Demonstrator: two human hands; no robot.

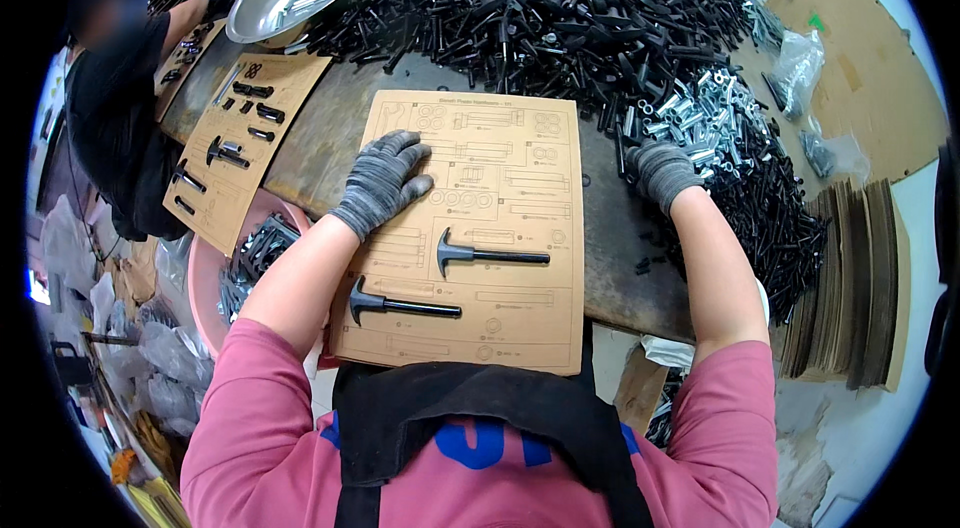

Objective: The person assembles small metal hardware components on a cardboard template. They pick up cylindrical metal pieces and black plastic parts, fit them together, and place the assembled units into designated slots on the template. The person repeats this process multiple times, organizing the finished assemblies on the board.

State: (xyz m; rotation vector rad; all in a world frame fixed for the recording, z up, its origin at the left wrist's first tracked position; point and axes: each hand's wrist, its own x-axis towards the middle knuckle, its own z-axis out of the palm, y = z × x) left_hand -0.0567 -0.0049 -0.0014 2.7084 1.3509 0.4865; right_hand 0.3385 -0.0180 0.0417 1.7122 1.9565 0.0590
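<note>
My left hand (385, 180), in a grey knit glove, lies with fingers stretched out on the left side of a brown cardboard sheet (545, 333) printed with outlines of hardware. Two black T-shaped parts with long shanks, an upper one (492, 256) and a lower one (408, 307), rest on the sheet below that hand. My right hand (664, 172), gloved alike, is at the near edge of a heap of silver sleeves (700, 113) and black bolts (745, 188). Its fingers are curled; a black rod-like piece shows at the fingertips, and their grip is partly hidden.
A large pile of black bolts (540, 13) covers the table's far side. A steel bowl (250, 18) holds silver rods. At left lies another loaded cardboard sheet (215, 213), above a pink tub (205, 278); a person in black (115, 128) works beyond. Stacked cardboard (850, 278) stands at right.
</note>
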